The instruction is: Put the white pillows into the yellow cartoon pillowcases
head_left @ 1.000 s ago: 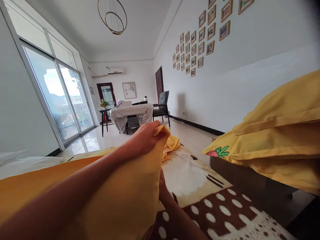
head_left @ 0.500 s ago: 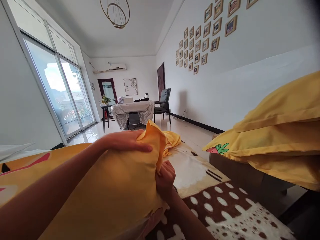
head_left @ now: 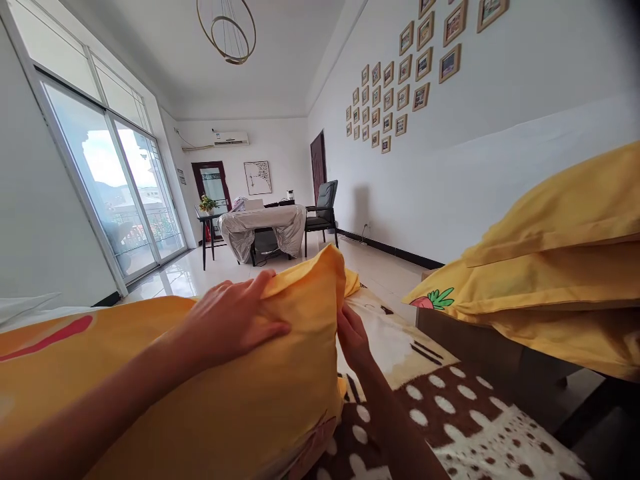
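A large yellow bedding cover [head_left: 280, 380], plump and with a pinkish-red print at its left, fills the lower left of the head view. I cannot tell whether it is a quilt cover or a pillowcase. My left hand [head_left: 240, 317] lies across its upper edge, thumb on the near face, gripping the cloth between thumb and fingers. At the right edge, just below the raised corner, my right hand [head_left: 354, 337] is closed on the fabric, its fingertips partly hidden behind it. More yellow cloth shows behind that corner.
Beneath lies a brown and cream patterned blanket [head_left: 440, 393]. Folded yellow cloth [head_left: 565, 267] with a radish print rests at the right. Farther off stand a covered table [head_left: 265, 217], a black chair [head_left: 325, 207] and a plant [head_left: 207, 203]. Glass doors [head_left: 145, 187] are at the left.
My left hand has shifted left and down along the cover's top edge. My right hand has moved slightly right and up, and the corner now looks fuller and squarer.
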Motion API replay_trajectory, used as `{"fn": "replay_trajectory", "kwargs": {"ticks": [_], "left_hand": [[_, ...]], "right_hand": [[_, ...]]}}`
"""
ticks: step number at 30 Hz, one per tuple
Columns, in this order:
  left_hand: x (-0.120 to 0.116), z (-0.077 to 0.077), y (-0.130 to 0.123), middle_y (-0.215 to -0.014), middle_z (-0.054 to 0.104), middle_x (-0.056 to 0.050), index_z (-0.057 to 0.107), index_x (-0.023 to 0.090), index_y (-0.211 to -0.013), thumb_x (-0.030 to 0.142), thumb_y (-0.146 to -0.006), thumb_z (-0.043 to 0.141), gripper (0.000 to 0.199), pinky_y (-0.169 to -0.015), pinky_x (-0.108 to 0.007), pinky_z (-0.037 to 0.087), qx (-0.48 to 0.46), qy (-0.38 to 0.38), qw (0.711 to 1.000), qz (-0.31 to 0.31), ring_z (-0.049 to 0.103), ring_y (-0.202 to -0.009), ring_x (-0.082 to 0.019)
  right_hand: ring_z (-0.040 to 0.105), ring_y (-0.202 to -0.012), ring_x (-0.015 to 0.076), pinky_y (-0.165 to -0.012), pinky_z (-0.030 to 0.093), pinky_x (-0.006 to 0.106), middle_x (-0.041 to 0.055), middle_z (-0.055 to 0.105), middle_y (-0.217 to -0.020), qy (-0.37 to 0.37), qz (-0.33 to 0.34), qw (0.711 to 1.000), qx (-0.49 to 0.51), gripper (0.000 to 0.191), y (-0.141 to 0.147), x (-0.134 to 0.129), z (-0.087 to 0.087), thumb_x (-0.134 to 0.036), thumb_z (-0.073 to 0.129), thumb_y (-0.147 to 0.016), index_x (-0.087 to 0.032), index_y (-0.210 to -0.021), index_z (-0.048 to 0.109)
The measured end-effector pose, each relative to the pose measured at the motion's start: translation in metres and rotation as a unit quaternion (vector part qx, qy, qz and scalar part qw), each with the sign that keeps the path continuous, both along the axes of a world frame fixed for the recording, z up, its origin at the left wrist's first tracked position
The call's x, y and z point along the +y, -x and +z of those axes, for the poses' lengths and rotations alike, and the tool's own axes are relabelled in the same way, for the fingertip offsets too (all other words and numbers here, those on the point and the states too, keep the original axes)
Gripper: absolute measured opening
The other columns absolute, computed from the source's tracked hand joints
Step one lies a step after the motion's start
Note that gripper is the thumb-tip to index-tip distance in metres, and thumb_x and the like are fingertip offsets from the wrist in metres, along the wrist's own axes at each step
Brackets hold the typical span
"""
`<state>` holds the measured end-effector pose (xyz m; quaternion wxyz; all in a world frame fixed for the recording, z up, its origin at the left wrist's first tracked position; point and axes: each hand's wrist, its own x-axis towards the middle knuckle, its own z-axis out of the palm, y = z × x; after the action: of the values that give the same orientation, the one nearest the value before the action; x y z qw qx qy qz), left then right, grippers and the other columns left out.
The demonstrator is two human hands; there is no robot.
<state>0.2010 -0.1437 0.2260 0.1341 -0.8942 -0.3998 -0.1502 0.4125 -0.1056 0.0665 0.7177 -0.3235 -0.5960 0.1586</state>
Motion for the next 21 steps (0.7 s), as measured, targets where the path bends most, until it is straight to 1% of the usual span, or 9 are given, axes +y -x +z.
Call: {"fn": "replay_trajectory", "kwargs": {"ticks": [1, 3, 4, 6, 8, 10, 13, 18, 21], "left_hand": [[-0.006, -0.01, -0.004, -0.11, 0.063, -0.011, 0.037, 0.018, -0.133, 0.056, -0.084, 0.048, 0.063, -0.08, -0.039, 0.044, -0.015, -0.094, 0.995, -0.042, 0.058, -0.098, -0.028], [-0.017, -0.033, -0.013, -0.125, 0.055, -0.014, 0.038, 0.015, -0.134, 0.037, -0.088, 0.049, 0.052, -0.092, -0.042, 0.038, -0.022, -0.275, 0.953, -0.124, 0.049, -0.116, -0.029], [-0.023, -0.044, -0.017, -0.125, 0.055, -0.014, 0.044, 0.013, -0.13, 0.029, -0.089, 0.048, 0.044, -0.094, -0.043, 0.036, -0.007, -0.338, 0.928, -0.155, 0.047, -0.117, -0.029], [-0.032, -0.064, -0.025, -0.116, 0.059, -0.013, 0.055, 0.01, -0.117, 0.018, -0.088, 0.045, 0.032, -0.092, -0.043, 0.035, 0.039, -0.402, 0.894, -0.194, 0.05, -0.109, -0.027], [-0.038, -0.077, -0.03, -0.107, 0.06, -0.012, 0.061, 0.008, -0.107, 0.015, -0.087, 0.043, 0.027, -0.087, -0.042, 0.035, 0.058, -0.416, 0.882, -0.215, 0.052, -0.099, -0.026], [-0.04, -0.082, -0.033, -0.103, 0.06, -0.011, 0.063, 0.009, -0.1, 0.014, -0.086, 0.044, 0.024, -0.085, -0.042, 0.035, 0.05, -0.411, 0.881, -0.23, 0.052, -0.095, -0.026], [-0.04, -0.082, -0.036, -0.095, 0.059, -0.01, 0.062, 0.009, -0.094, 0.014, -0.086, 0.043, 0.021, -0.082, -0.041, 0.034, 0.041, -0.398, 0.887, -0.233, 0.049, -0.09, -0.024], [-0.047, -0.082, -0.048, -0.084, 0.053, -0.005, 0.058, 0.013, -0.084, 0.023, -0.086, 0.048, 0.015, -0.077, -0.038, 0.03, 0.021, -0.319, 0.92, -0.228, 0.044, -0.082, -0.02], [-0.051, -0.088, -0.059, -0.083, 0.052, -0.005, 0.056, 0.014, -0.08, 0.023, -0.084, 0.052, 0.011, -0.075, -0.036, 0.029, 0.018, -0.314, 0.913, -0.261, 0.043, -0.079, -0.019]], "right_hand": [[0.048, -0.061, 0.0133, -0.055, 0.04, 0.025, 0.0003, 0.056, -0.068, 0.027, 0.032, 0.999, 0.035, 0.031, 0.004, -0.006, 0.004, -0.043, 0.043, -0.091, -0.018, -0.086, 0.061], [0.045, -0.057, 0.0119, -0.05, 0.037, 0.023, -0.0018, 0.053, -0.063, 0.066, 0.078, 0.989, 0.104, 0.029, 0.01, -0.016, 0.008, -0.046, 0.055, -0.084, -0.018, -0.081, 0.06], [0.043, -0.056, 0.0113, -0.049, 0.036, 0.022, -0.0025, 0.052, -0.061, 0.071, 0.085, 0.985, 0.132, 0.028, 0.013, -0.019, 0.009, -0.046, 0.059, -0.081, -0.018, -0.08, 0.06], [0.043, -0.056, 0.0109, -0.048, 0.036, 0.021, -0.003, 0.051, -0.061, 0.069, 0.086, 0.979, 0.169, 0.027, 0.017, -0.024, 0.012, -0.044, 0.063, -0.077, -0.018, -0.078, 0.059], [0.042, -0.057, 0.0107, -0.048, 0.036, 0.021, -0.0032, 0.051, -0.06, 0.065, 0.072, 0.976, 0.195, 0.025, 0.02, -0.027, 0.014, -0.042, 0.065, -0.075, -0.018, -0.074, 0.057], [0.04, -0.056, 0.0102, -0.046, 0.035, 0.02, -0.0035, 0.049, -0.059, 0.061, 0.06, 0.973, 0.213, 0.026, 0.023, -0.03, 0.015, -0.042, 0.065, -0.074, -0.018, -0.071, 0.055], [0.039, -0.055, 0.0099, -0.046, 0.035, 0.021, -0.0034, 0.048, -0.062, 0.048, 0.038, 0.97, 0.235, 0.029, 0.029, -0.031, 0.015, -0.045, 0.063, -0.075, -0.019, -0.072, 0.052], [0.032, -0.053, 0.0089, -0.045, 0.033, 0.021, -0.0057, 0.038, -0.059, 0.035, -0.021, 0.962, 0.269, 0.028, 0.037, -0.026, 0.005, -0.042, 0.057, -0.081, -0.021, -0.069, 0.042], [0.031, -0.052, 0.0096, -0.044, 0.031, 0.022, -0.0057, 0.034, -0.058, 0.018, -0.101, 0.971, 0.215, 0.027, 0.036, -0.02, -0.001, -0.039, 0.052, -0.082, -0.022, -0.066, 0.038]]}}
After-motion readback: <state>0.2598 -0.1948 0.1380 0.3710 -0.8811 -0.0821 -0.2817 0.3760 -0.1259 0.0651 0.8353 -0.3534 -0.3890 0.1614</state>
